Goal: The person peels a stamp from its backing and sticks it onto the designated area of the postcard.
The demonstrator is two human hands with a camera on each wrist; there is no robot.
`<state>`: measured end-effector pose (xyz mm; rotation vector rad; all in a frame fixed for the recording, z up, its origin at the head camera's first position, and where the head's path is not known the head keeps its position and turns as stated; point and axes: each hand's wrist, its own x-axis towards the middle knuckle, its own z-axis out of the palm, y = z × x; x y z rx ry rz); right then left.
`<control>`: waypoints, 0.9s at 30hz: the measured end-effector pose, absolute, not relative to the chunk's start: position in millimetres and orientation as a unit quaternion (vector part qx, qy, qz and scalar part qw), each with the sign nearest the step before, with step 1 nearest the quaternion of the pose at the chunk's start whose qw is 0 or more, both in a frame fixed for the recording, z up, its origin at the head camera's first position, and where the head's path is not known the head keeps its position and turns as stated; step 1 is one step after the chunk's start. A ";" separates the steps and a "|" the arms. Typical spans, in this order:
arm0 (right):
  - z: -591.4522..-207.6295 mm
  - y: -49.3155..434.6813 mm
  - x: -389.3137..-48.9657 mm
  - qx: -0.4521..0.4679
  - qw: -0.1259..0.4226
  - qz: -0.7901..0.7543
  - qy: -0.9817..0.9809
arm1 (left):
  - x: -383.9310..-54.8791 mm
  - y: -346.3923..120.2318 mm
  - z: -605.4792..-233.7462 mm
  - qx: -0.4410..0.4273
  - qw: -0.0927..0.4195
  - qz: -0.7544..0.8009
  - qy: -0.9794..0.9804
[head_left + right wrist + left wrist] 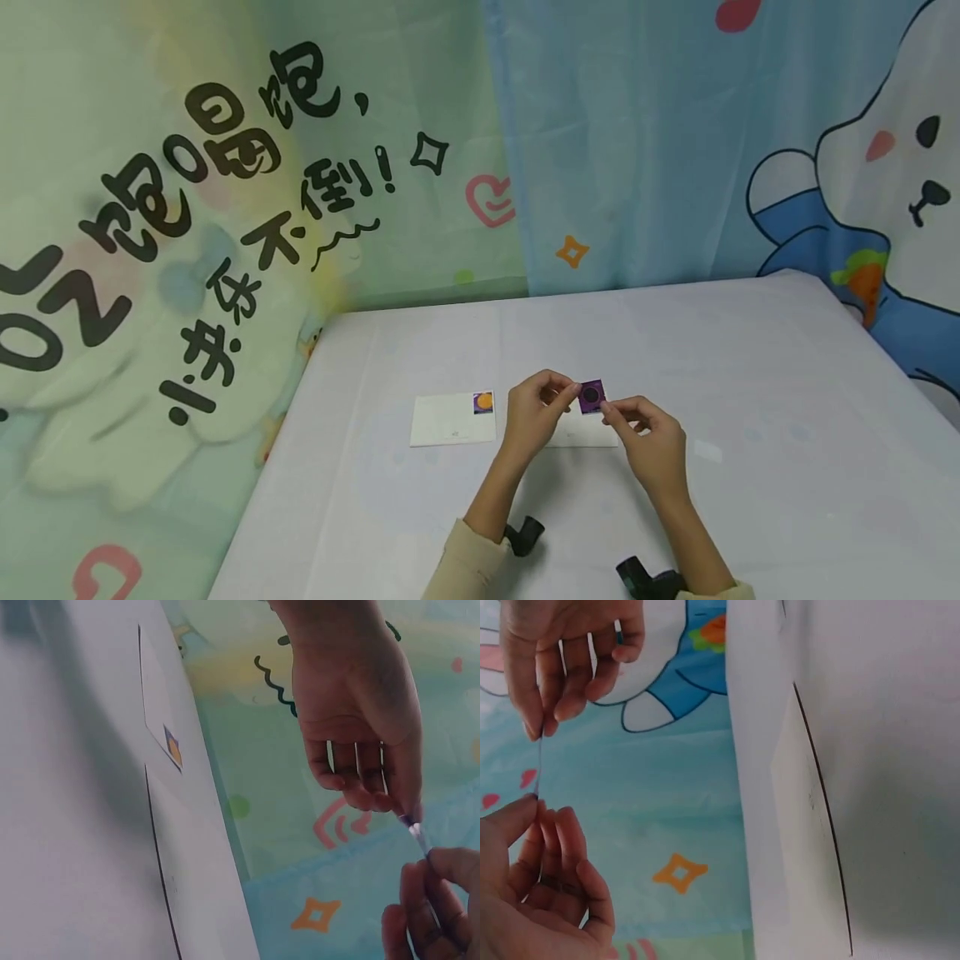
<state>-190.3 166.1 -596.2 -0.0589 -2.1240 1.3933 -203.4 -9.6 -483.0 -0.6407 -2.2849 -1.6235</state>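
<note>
A small purple square stamp with a dark round print is held up between both hands, over a white envelope. My left hand pinches its left edge between thumb and fingertips. At the lower right corner, my right hand pinches it the same way. Seen from the left wrist, the stamp is almost edge-on, a thin line between the two hands. The envelope lies flat below, its upper part hidden behind the hands in the head view.
Left of the hands lies a second white envelope, with a purple and orange stamp in its upper right corner. Both envelopes lie on a white-covered table. Printed curtains hang behind the table.
</note>
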 end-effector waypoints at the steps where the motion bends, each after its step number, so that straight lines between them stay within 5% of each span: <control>1: -591.0 166.5 -191.4 -0.029 0.293 0.519 -0.802 | -207.9 -7.2 -484.6 -0.217 0.131 -0.555 -0.792; 9: -510.3 154.9 -171.5 -0.084 0.213 0.485 -0.844 | -238.3 9.6 -505.9 -0.165 0.085 -0.506 -0.842; 16: -526.0 156.5 -180.4 -0.119 0.145 0.463 -0.866 | -254.3 14.2 -530.2 -0.133 0.045 -0.464 -0.874; 27: -543.9 158.3 -193.9 -0.128 0.147 0.429 -0.882 | -266.3 18.2 -546.8 -0.107 0.022 -0.420 -0.901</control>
